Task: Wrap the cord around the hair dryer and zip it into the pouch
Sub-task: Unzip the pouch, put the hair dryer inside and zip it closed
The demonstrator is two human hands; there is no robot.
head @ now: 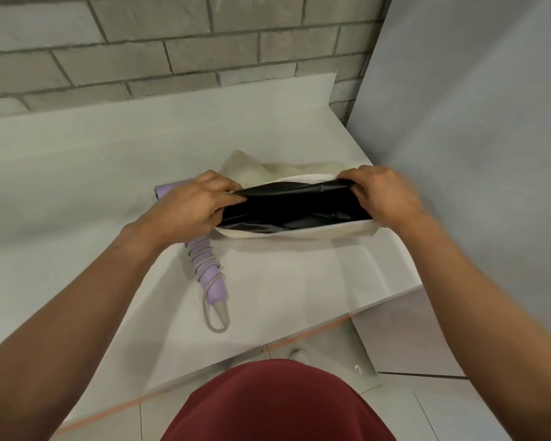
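A cream pouch [299, 232] with a black lining [287, 208] lies on the white table, its mouth pulled wide. My left hand [188, 208] grips the left end of the opening and my right hand [382, 195] grips the right end. A lilac hair dryer [209, 272] lies on the table to the left of the pouch, partly under my left hand. Its grey cord [204, 259] is coiled round the handle, with a loop hanging past the handle's end. The dryer's head [166, 190] shows beyond my left hand.
The white table [77, 186] stands against a grey brick wall [172, 52]. A pale panel [474, 154] rises at the right. The table's near edge [299, 337] runs diagonally in front of me, with tiled floor below.
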